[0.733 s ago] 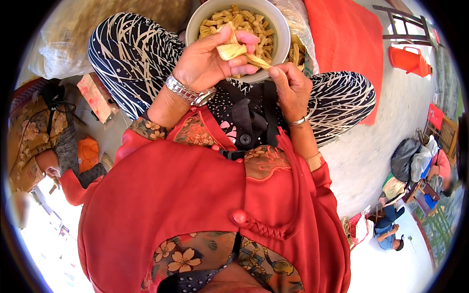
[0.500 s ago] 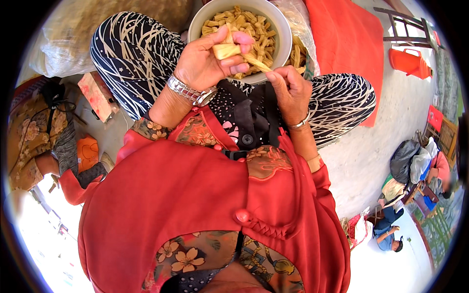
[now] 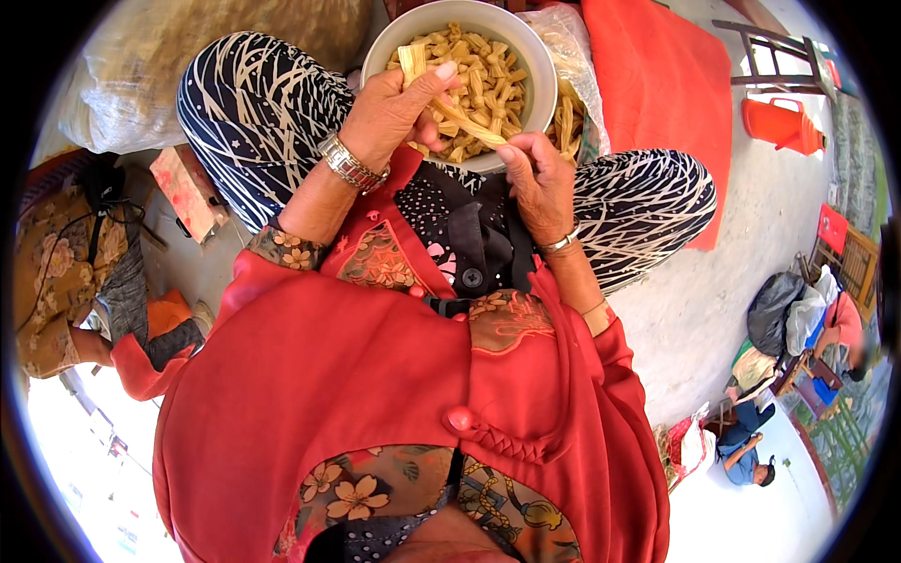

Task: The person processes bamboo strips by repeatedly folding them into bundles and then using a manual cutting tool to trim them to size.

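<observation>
A white bowl [image 3: 537, 56] full of short pale yellow cut pieces rests on my lap between my patterned knees. My left hand [image 3: 389, 113], with a metal watch on its wrist, holds a long pale yellow stalk strip [image 3: 424, 77] over the bowl. My right hand [image 3: 538, 178], with a bangle on its wrist, pinches the lower end of the same strip at the bowl's near rim. A clear plastic bag [image 3: 571, 103] with more yellow pieces lies to the right of the bowl.
A red cloth [image 3: 657, 84] lies on the pale floor at the upper right, with a red plastic can [image 3: 784, 122] and a wooden chair behind it. A large sack [image 3: 141, 66] sits at the upper left. People sit at the left edge and lower right.
My left hand has lifted the strip higher over the bowl, stretching it away from my right hand, which stays at the near rim.
</observation>
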The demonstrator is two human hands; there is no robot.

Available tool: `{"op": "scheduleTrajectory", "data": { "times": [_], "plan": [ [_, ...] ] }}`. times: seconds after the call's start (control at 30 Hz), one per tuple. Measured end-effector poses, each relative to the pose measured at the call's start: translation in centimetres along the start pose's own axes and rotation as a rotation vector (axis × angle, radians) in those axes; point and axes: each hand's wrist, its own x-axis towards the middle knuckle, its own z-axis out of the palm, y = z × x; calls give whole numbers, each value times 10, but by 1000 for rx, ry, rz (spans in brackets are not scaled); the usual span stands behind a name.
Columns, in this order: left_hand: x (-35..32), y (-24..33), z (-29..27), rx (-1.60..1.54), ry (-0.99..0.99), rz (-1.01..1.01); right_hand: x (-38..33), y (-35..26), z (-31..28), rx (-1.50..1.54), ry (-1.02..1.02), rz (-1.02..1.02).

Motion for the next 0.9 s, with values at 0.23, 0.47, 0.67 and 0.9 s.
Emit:
{"op": "scheduleTrajectory", "data": {
  "times": [0.23,0.47,0.67,0.9],
  "plan": [
    [-3,0,-2,79,25,7,13,-8,11,120,-303,114],
    [-14,10,-27,-339,23,111,22,-43,2,-2,-344,-165],
    [14,54,-21,-318,21,231,71,-65,-22,-225,-221,-372],
    [75,149,3,-25,82,596,161,-109,-51,-249,175,-619]
  ]
}}
